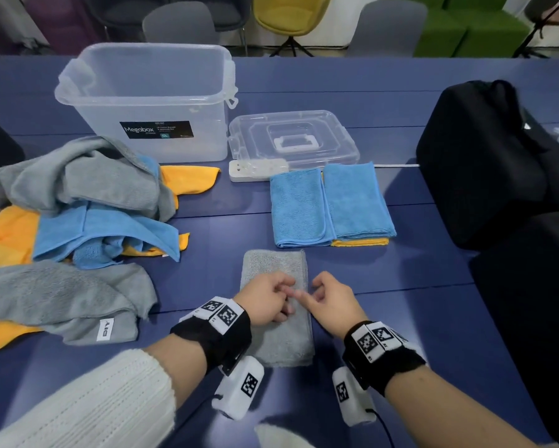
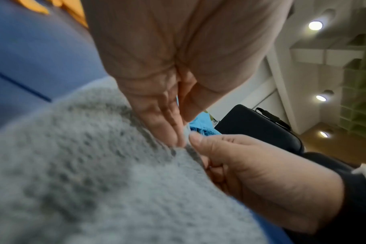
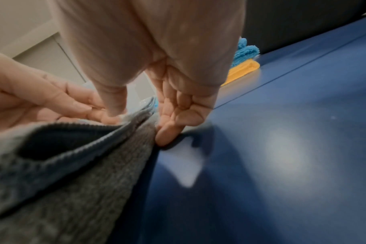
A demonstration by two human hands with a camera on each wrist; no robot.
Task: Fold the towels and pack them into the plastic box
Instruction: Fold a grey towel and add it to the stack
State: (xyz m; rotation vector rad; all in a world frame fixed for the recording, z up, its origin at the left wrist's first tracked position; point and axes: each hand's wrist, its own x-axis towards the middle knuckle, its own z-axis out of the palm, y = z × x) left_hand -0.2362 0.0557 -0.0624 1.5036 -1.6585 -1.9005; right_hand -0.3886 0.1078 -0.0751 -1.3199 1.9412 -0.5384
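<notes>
Grey folded towel (image 1: 276, 305) is lying just in front of the blue folded towels (image 1: 330, 205); I'm pinching its right edge w/ both left hand (image 1: 265, 300) & right hand (image 1: 331, 302), fingers curled.

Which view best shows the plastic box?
The head view: the plastic box stands whole and open at the table's far left, with nothing visible inside. Neither wrist view shows it; both show mainly the grey towel.
</notes>
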